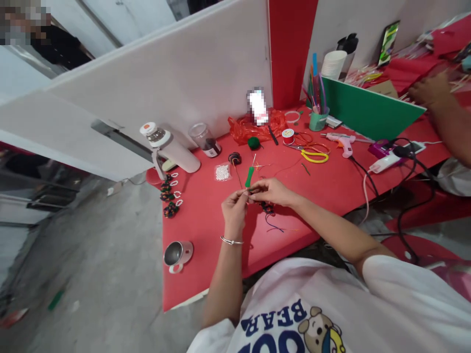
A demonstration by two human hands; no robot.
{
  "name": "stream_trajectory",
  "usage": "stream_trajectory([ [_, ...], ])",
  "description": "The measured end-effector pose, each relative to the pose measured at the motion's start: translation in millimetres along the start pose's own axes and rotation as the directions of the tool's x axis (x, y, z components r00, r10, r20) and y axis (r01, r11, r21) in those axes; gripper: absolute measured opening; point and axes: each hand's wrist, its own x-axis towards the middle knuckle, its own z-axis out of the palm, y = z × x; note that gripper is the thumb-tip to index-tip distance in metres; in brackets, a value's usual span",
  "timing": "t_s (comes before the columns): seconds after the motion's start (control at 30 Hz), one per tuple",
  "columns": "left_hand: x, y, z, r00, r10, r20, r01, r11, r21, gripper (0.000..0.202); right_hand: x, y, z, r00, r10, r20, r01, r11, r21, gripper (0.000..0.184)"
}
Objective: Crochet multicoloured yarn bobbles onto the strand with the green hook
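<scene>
Left hand (234, 208) and right hand (275, 191) pinch dark yarn (268, 208) in their fingers, inward of the worktop's (206, 230) near edge; the mug (186, 252) stands well apart, beside the left edge, near the corner.

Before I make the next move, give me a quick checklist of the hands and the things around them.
1. Left hand and right hand together: ok, they meet over the red table.
2. Green-handled tool firmly gripped: cannot tell, its handle is at the fingertips.
3. Cord ends tidy: not ok, they trail loose below the right hand.
4. Yellow-handled scissors clear of both hands: ok, off to the right.
5. Pink glue gun switched off: cannot tell.
6. Mug clear: ok, near the table's left edge.
</scene>
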Motion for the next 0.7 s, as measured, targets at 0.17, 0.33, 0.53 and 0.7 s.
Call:
stream_trajectory([
  [0.17, 7.9, -25.5, -14.2, 0.987, -0.158, -0.018, 0.148, 0.956, -0.254, 0.03, 20.7, 22.2, -8.0, 0.99, 0.123, 0.066, -0.123, 0.992, -0.006, 0.033],
  [0.33, 11.5, -34.4, -17.5, 0.955, -0.266, 0.127, 0.295, 0.845, -0.446, 0.029, 30.0, 39.9, -12.5, 0.98, 0.141, 0.142, -0.158, 0.981, 0.115, 0.038],
  [0.53, 14.5, -33.4, -13.7, 0.937, -0.271, 0.219, 0.347, 0.783, -0.517, 0.026, 27.7, 41.9, -13.9, 0.966, 0.199, 0.165, -0.235, 0.943, 0.236, 0.037],
  [0.7, 12.9, -34.2, -14.1, 0.941, -0.28, 0.189, 0.338, 0.79, -0.512, 0.026, 29.3, 41.9, -12.8, 0.958, 0.234, 0.165, -0.27, 0.931, 0.246, 0.031],
])
